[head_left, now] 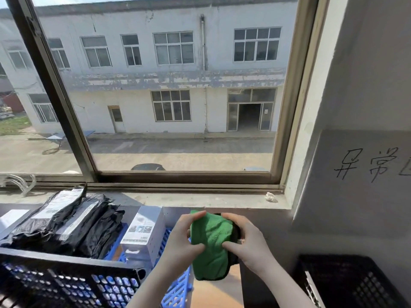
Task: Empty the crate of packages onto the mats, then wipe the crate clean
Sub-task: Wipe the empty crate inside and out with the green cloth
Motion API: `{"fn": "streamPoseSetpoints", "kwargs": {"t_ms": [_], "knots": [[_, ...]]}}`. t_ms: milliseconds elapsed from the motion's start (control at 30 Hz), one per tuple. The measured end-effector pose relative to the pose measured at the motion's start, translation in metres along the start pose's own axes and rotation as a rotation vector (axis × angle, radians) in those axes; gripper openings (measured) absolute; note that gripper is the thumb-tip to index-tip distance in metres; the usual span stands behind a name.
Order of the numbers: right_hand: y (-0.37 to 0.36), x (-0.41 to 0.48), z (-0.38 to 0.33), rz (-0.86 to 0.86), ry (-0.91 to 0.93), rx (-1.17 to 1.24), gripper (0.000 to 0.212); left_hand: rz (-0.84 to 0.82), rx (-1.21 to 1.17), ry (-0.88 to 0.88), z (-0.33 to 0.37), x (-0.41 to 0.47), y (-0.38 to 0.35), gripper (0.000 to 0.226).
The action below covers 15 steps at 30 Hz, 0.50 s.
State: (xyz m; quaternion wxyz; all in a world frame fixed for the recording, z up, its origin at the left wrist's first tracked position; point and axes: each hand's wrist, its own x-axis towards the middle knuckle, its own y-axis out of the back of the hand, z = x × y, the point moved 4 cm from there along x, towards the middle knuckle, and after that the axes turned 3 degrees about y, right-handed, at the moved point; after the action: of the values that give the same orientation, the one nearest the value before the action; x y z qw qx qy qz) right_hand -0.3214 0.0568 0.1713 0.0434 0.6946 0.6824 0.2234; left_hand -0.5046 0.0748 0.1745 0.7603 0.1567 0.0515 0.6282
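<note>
I hold a green cloth (211,243) at lower centre, my left hand (180,241) and right hand (246,243) each pinching a side of it, close together but not touching. The black lattice crate (66,283) fills the lower left corner, and I cannot see what is inside it; a second black crate (347,283) sits at lower right. Behind the first crate, on the blue mats (178,292), lie several black bagged packages (66,223), too overlapped to count, and one white box (144,232).

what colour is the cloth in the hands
Green cloth, with a dark edge; the head view shows it.
</note>
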Motion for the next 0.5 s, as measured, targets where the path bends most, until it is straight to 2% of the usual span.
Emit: {"fn": "streamPoseSetpoints", "kwargs": {"t_ms": [133,267,333,433,500], "knots": [[-0.002,0.006,-0.002,0.051,0.05,-0.339,0.05,0.033,0.207,-0.01,-0.003,0.007,0.004,0.067],[0.001,0.007,0.006,0.077,-0.012,-0.536,0.024,0.085,0.403,-0.03,-0.004,0.019,0.007,0.024],[0.005,0.01,0.012,0.098,-0.105,-0.435,0.017,0.078,0.392,0.015,-0.01,0.026,0.008,0.013],[0.009,0.015,0.021,0.067,-0.281,0.01,0.009,-0.022,0.18,0.159,-0.024,0.037,0.0,0.015],[0.01,0.02,0.03,0.044,-0.295,0.069,0.013,-0.07,0.067,0.216,-0.033,0.043,-0.007,0.02]]}}
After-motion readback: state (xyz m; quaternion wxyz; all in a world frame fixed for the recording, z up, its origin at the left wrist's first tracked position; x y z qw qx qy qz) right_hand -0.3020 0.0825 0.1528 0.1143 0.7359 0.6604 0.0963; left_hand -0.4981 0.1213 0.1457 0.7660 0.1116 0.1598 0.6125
